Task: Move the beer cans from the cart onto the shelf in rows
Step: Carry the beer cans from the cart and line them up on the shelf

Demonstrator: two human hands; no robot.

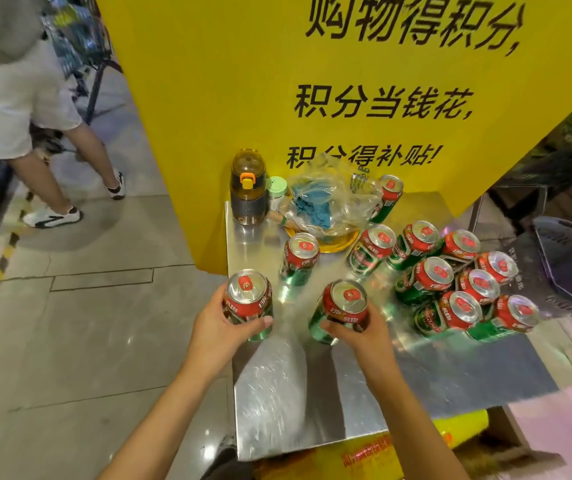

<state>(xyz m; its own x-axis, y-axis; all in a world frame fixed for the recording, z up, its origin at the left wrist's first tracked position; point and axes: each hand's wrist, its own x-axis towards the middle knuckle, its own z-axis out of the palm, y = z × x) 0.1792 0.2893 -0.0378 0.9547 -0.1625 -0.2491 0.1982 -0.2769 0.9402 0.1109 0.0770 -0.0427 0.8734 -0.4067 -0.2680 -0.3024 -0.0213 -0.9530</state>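
Note:
Green and red beer cans stand on a shiny metal surface (298,393). My left hand (223,329) grips one can (249,299) at the surface's left edge. My right hand (360,329) grips another can (341,308) near the middle. A single can (300,258) stands just beyond them. Several cans (457,278) are clustered at the right, and one more can (388,197) stands at the back beside a plastic bag.
A brown water bottle (248,187), a small green-lidded jar (276,194) and a clear plastic bag (326,199) with blue cloth sit at the back. A yellow sign panel (312,81) rises behind. A person (17,98) walks on the tiled floor at left.

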